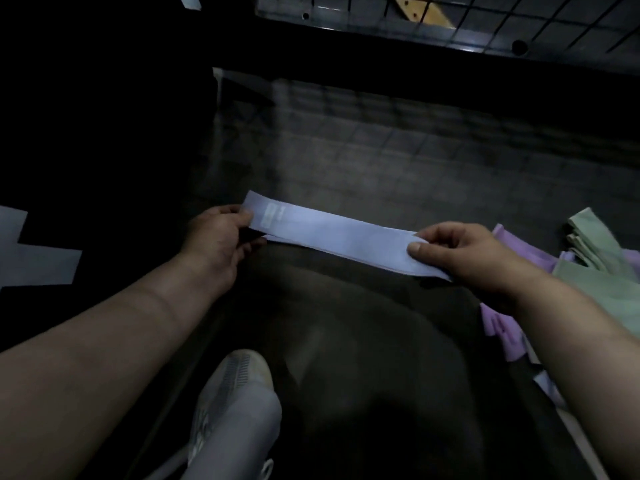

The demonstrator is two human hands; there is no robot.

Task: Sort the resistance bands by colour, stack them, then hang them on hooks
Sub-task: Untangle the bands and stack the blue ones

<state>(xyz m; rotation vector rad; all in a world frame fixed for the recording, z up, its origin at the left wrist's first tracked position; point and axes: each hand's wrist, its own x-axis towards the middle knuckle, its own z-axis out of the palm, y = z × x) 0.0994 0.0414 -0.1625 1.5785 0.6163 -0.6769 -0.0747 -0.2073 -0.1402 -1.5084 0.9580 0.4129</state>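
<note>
A flat pale blue resistance band (332, 233) is stretched out between my two hands over a dark table (398, 161). My left hand (218, 237) pinches its left end, near a small white label. My right hand (464, 251) pinches its right end, thumb on top. More blue layers seem to lie under the top band. At the right lie purple bands (502, 327) and green bands (602, 271) in a loose pile, partly hidden by my right forearm.
A black wire grid panel (519, 19) stands beyond the table's far edge. A shoe and trouser leg (235, 410) show below the table. Pale tape marks (38, 261) lie on the dark floor at the left. The scene is dim.
</note>
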